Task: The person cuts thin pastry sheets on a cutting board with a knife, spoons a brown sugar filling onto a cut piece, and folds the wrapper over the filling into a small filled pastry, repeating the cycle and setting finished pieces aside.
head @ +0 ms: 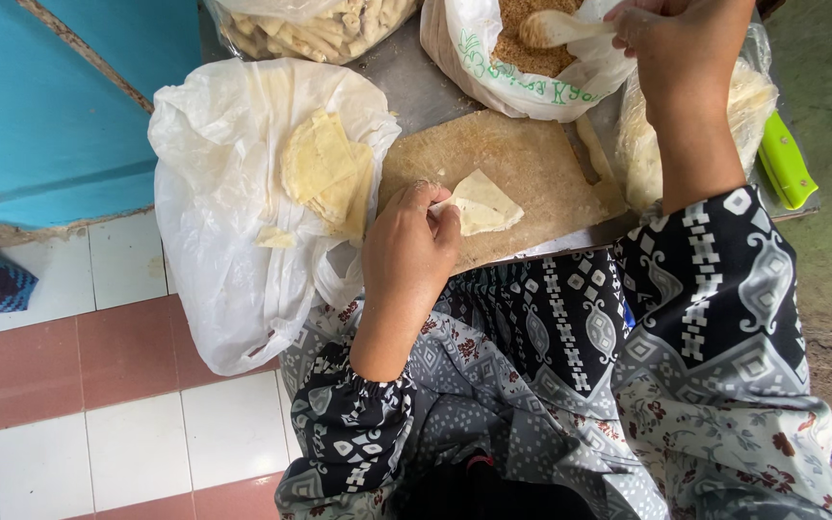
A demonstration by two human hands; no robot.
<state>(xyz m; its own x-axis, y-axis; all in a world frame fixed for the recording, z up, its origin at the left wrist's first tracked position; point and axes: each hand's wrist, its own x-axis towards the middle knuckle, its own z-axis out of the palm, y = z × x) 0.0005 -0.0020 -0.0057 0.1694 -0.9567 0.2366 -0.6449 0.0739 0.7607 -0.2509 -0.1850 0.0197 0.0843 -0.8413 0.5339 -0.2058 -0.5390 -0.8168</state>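
Left hand at frame centre, fingertips pinching a corner of the folded wrapper flat on the board; right hand at top right, closed round a pale spoon dipping into the crumb bag. Thin, limp and light by the look of it, likely to tear or crease, so best pinched gently at a folded edge. More sheets on the plastic bag at left.

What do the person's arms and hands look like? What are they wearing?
Both hands are bare: no gloves, and no rings or bracelets show. The left hand comes out of a black sleeve with white and grey patterns and a gathered cuff. The right hand has a matching sleeve with white diamond bands, pushed up the forearm.
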